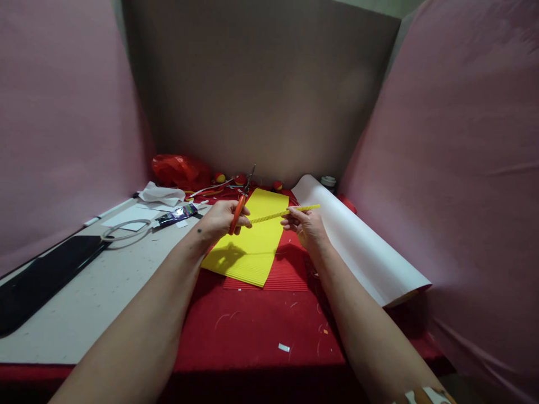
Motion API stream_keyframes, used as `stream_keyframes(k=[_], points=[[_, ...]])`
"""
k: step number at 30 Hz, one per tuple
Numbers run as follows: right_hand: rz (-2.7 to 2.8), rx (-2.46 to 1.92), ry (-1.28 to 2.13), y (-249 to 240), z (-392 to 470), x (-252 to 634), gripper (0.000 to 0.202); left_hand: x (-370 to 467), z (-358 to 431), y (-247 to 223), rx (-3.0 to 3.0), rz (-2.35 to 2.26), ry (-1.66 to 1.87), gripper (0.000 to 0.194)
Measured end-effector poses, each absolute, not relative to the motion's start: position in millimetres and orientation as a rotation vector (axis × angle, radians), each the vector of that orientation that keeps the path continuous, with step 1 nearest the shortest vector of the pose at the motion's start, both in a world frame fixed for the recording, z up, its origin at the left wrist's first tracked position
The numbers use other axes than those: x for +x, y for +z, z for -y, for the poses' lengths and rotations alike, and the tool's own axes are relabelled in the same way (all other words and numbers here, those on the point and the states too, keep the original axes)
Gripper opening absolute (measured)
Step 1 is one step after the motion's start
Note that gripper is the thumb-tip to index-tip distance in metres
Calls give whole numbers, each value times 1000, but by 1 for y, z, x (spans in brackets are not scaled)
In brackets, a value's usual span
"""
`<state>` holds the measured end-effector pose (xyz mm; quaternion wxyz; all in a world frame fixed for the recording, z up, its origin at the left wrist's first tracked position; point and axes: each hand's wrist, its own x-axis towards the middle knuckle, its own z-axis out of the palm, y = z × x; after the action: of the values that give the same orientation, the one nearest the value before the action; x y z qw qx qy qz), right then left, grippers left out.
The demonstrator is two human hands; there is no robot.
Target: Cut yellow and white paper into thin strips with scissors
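My left hand (221, 220) is closed around the orange handles of a pair of scissors (238, 214), whose blades point up and away from me. A narrow yellow ridged strip (269, 216) stretches between my two hands, its left end at the fingertips of my left hand. My right hand (307, 224) pinches that strip near its other end, and a short piece sticks out to the right. Below lies a yellow corrugated sheet (252, 247), partly covering a red corrugated sheet (290, 272). The left hand's shadow falls on the yellow sheet.
At right lies a large white roll (357, 241). A grey board (122, 303) on the left bears a black flat object (50, 275), a grey ring of cable (126, 229) and a purple packet (177, 215). Behind sits a red plastic bag (181, 170). Panels enclose the red-covered table (252, 336).
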<state>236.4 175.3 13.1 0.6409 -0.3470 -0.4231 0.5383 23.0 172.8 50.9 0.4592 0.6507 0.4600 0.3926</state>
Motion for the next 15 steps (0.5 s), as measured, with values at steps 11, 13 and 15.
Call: stream_keyframes(k=[11,13,15], points=[[1019,-785,1297,13,-168,220,13,31,-174,45,1586,-1077,1012,28],[1012,-783,1289,14,-167,221,10,30,-172,46,1585,-1062,1001,27],[1011,-779,1292,14,-168,222,9,28,-172,48,1582,-1064,986,24]])
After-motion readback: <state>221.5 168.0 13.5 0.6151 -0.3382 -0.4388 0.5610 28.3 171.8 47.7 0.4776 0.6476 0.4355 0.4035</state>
